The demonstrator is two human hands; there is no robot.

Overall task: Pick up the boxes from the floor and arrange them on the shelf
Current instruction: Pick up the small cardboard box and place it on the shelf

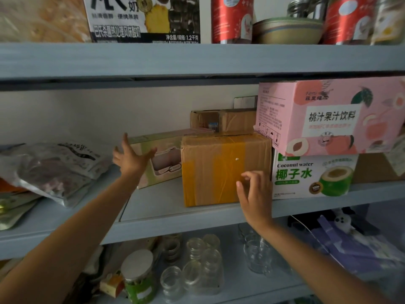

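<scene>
A brown cardboard box sealed with yellow tape stands on the middle shelf. Left of it and further back lies a pale green and pink box. My left hand presses its spread fingers against the left end of that pale box. My right hand is at the lower right front of the brown box, fingers loosely bent, holding nothing. To the right, a pink juice carton sits on a white coconut water carton. Another brown box stands behind.
Foil bags lie on the shelf's left part. The upper shelf holds a yoghurt carton, red tins and a bowl. Below are glass jars, a green-labelled jar and a purple bag.
</scene>
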